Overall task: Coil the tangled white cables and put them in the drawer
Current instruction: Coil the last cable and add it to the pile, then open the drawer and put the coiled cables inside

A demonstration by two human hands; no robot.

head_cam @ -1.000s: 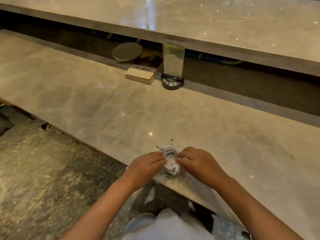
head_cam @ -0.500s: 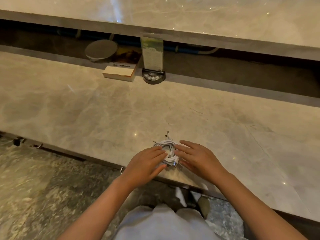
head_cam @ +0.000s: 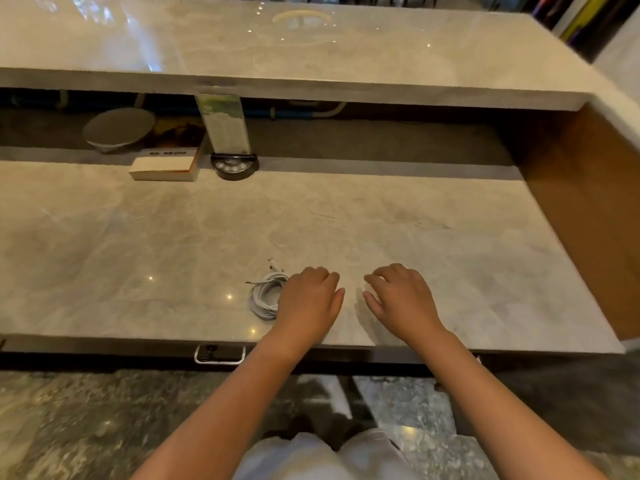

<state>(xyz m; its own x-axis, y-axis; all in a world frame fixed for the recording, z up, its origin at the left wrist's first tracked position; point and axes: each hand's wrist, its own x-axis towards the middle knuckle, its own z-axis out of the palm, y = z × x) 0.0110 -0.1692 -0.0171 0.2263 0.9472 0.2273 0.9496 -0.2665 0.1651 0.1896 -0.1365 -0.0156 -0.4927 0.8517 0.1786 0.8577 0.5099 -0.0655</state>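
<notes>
Your left hand rests beside the coiled cables on the counter, your right hand right of them, fingers loosely spread, holding nothing.

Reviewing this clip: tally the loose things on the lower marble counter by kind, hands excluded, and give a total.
White cable coil: 1
Book: 1
Round grey lidded dish: 1
Upright sign card on black button base: 1
Total: 4
The coil lies beside the left hand; the other three stand at the counter's far edge.
</notes>
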